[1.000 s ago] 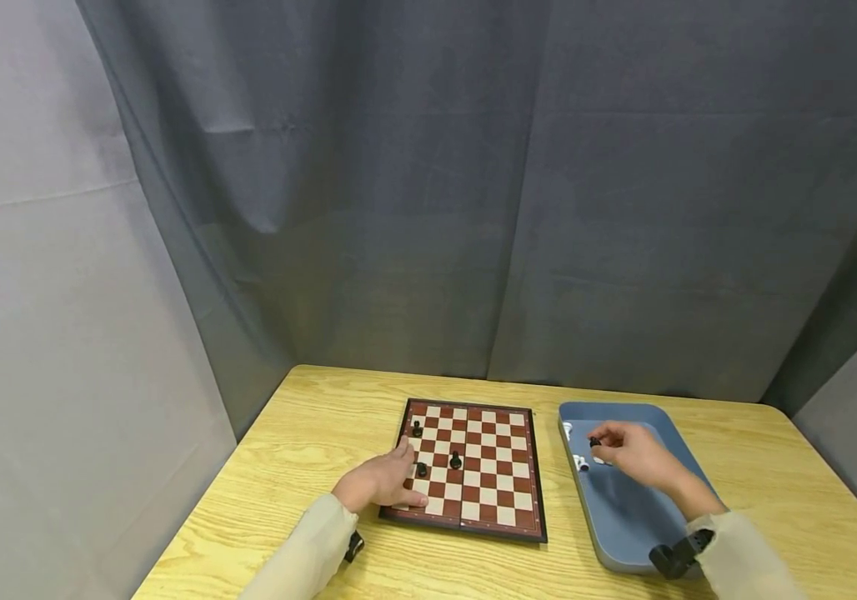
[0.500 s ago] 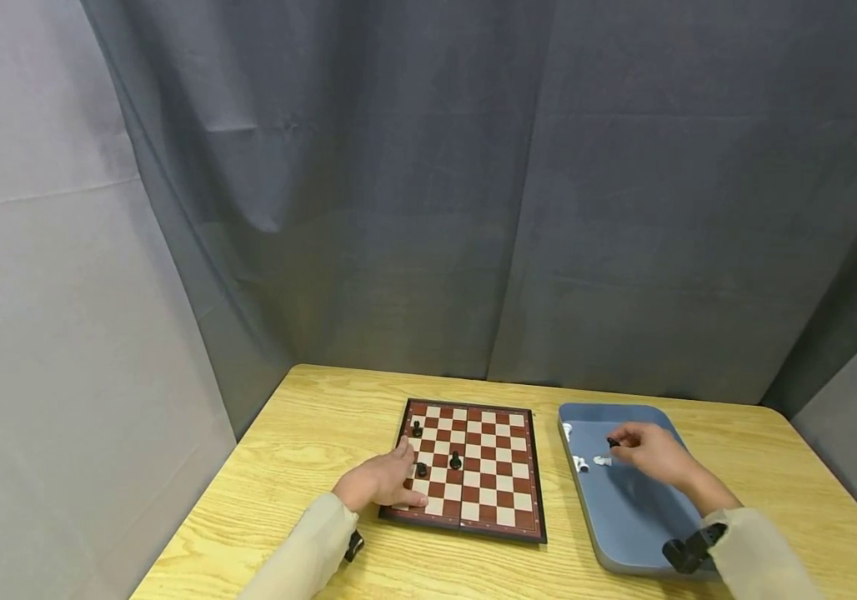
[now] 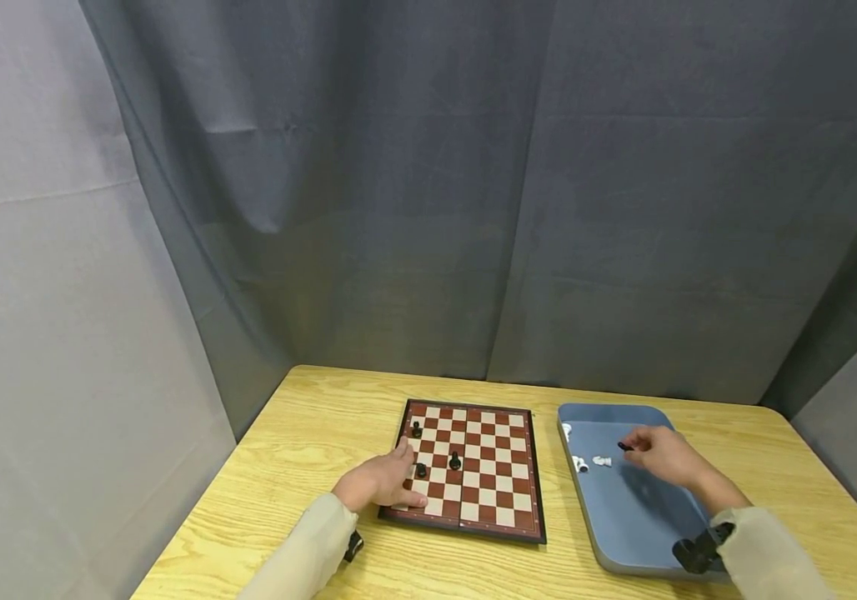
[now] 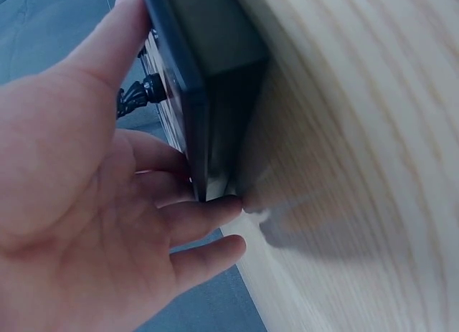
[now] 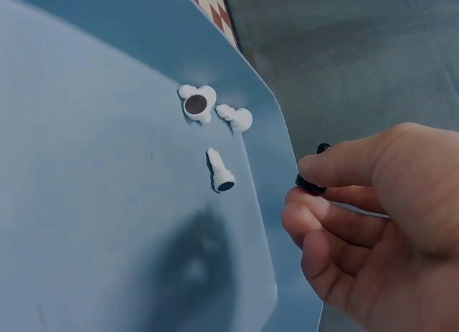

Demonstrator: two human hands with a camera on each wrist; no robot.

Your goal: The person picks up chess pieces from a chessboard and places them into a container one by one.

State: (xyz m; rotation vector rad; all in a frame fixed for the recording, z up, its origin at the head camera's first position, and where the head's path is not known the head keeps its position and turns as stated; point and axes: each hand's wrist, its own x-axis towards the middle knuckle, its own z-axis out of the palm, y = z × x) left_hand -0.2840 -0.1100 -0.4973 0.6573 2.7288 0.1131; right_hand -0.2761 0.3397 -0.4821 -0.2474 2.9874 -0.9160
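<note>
Black pieces (image 3: 455, 462): three on chessboard (image 3: 499, 487), one pinched; white pieces (image 5: 219, 171), perhaps four.

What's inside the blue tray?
A few white chess pieces lie in the blue tray. In the head view, the right hand, pinching a black chess piece, covers part of the tray; what's underneath can't be seen there.

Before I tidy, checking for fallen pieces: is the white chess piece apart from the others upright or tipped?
Tipped: the white chess piece lies on its side in the tray, its dark base showing.

Smooth plastic chessboard (image 3: 499, 468), smooth plastic tray (image 3: 623, 525), grained wood table (image 3: 346, 404), cloth curtain (image 3: 413, 208)
</note>
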